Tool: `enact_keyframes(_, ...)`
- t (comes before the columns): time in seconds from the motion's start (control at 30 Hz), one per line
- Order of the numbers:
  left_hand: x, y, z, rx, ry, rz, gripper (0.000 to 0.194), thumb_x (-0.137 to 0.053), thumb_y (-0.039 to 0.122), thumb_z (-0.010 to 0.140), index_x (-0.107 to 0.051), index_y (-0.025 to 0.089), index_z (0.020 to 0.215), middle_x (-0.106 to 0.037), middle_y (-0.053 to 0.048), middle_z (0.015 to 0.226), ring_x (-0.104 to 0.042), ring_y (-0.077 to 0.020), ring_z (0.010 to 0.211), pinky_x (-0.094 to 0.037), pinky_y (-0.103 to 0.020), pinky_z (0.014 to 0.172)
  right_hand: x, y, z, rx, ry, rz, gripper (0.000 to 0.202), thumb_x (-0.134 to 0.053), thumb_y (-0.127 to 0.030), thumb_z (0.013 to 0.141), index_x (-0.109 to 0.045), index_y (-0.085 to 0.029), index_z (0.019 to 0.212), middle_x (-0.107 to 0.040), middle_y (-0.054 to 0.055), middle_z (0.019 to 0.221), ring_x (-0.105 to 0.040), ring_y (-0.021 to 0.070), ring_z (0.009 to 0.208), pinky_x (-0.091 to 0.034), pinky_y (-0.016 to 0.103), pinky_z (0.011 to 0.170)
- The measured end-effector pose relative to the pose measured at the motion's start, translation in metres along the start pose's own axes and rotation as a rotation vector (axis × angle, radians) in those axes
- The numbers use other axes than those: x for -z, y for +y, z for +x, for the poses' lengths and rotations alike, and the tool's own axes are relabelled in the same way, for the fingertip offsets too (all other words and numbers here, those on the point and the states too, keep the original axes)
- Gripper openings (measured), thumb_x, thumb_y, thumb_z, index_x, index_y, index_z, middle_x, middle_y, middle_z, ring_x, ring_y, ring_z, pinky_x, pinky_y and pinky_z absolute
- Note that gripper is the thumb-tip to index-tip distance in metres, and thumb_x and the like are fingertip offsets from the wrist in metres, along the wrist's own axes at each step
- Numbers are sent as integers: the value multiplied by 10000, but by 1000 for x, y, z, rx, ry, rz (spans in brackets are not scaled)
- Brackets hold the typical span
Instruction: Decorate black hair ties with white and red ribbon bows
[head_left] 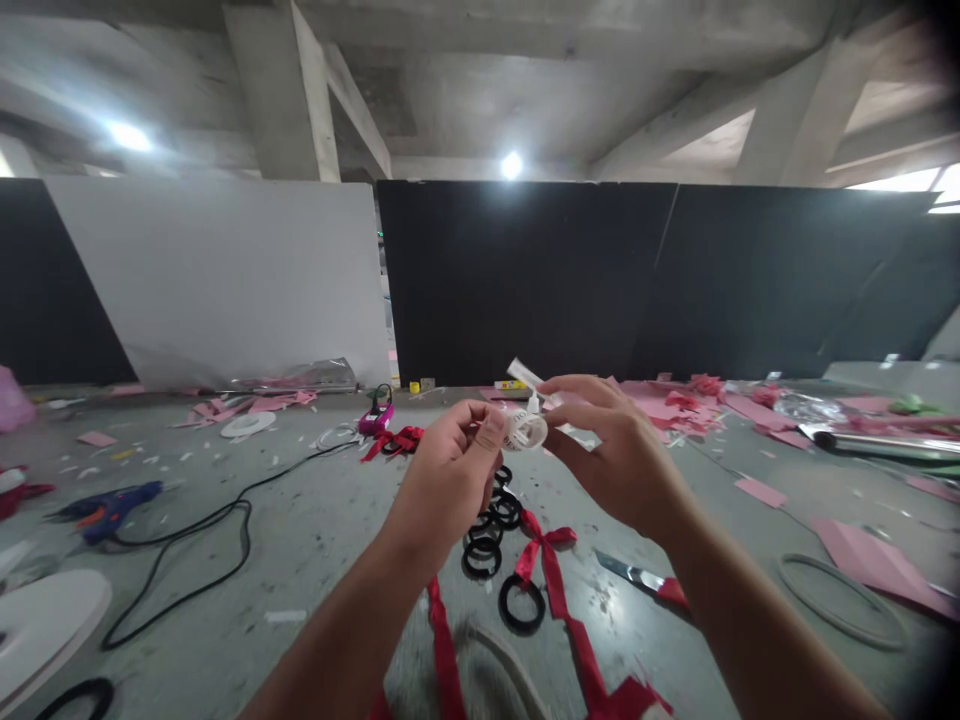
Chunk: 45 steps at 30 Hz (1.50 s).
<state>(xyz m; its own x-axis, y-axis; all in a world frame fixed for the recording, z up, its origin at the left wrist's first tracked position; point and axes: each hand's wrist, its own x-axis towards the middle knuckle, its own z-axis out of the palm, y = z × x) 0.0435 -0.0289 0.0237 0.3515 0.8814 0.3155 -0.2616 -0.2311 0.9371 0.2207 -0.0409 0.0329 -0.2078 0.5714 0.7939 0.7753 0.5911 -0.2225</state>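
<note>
My left hand [466, 455] is closed, with thumb and fingers pinching a small white round plastic piece [526, 431] with a ribbed edge. My right hand [619, 445] comes in from the other side, fingers curled against a narrow whitish strip [524, 374] that slants up above the round piece. A small white stem joins or lies between them; the exact kind of this item is too small to tell. Below the hands lie several black rings [482, 558], one black ring [522, 605] with a red ribbon bow [541, 540] above it.
A utility knife [637, 574] lies by my right forearm. At left are a blue glue gun [112, 510] with a black cord and a white disc roll [49, 630]. Pink paper scraps [675, 405] cover the back right, before black panels [525, 290].
</note>
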Motion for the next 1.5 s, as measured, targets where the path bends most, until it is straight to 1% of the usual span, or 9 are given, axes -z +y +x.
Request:
enact_keyframes(0.17,5,-4,1,72,-129,55,372,-541,557,879,-519,186,865,-297,100,511,-207,-39,386,-166,-184,368,-3,-2,0,-134,80,174,124,-594,-284,911,-684,-204,882,-709,21,821,-633,156,742,-467,303,687)
enact_keyframes(0.37,8,-3,-4,244,-396,213,440,-522,589,872,-510,175,724,-317,83,498,-259,-43,390,-187,-198,392,-2,-7,-2,-217,256,323,99,-572,-200,893,-666,-175,909,-668,17,745,-602,125,646,-459,258,575)
enact_keyframes(0.6,9,-5,-3,317,-402,283,400,-536,547,883,-569,162,783,-370,72,532,-272,-41,421,-212,-170,384,4,8,5,-368,527,541,79,-620,-213,829,-643,-183,899,-704,76,892,-671,197,789,-549,378,724)
enact_keyframes(0.67,11,-6,-1,303,-367,185,383,-549,525,885,-511,172,742,-359,77,526,-248,-36,417,-200,-158,376,9,16,5,-380,457,480,264,-615,-114,751,-645,-199,999,-697,85,1038,-658,238,984,-515,450,887)
enact_keyframes(0.8,11,-4,1,282,-275,68,349,-560,481,896,-467,181,743,-344,83,506,-222,-29,411,-171,-134,372,20,20,3,-261,9,652,644,-565,-55,650,-558,-260,1260,-560,47,1361,-445,254,1328,-323,474,1126)
enact_keyframes(0.9,10,1,0,261,-240,28,329,-568,455,900,-463,181,750,-358,80,515,-219,-25,416,-176,-125,378,22,9,0,-175,-275,803,573,-576,-149,772,-506,-257,1329,-586,57,1338,-502,242,1281,-408,443,1068)
enact_keyframes(0.97,10,4,-1,229,-236,19,317,-567,442,904,-464,182,755,-357,81,508,-214,-26,411,-179,-129,377,17,0,-1,-164,-344,679,494,-606,-193,823,-531,-246,1308,-650,62,1235,-585,232,1173,-484,409,971)
enact_keyframes(1.2,10,6,-3,138,-280,36,293,-548,435,917,-500,183,777,-324,87,474,-212,-38,397,-188,-144,359,-10,-14,-2,-52,-100,348,148,-590,-113,850,-703,-205,877,-699,6,851,-631,142,786,-490,296,728)
enact_keyframes(1.5,12,7,-5,91,-341,157,263,-600,439,885,-587,177,867,-613,18,588,-416,-43,356,-281,-156,344,-8,-14,-5,-225,229,325,53,-645,-174,824,-673,-183,868,-724,33,875,-673,176,861,-512,331,794)
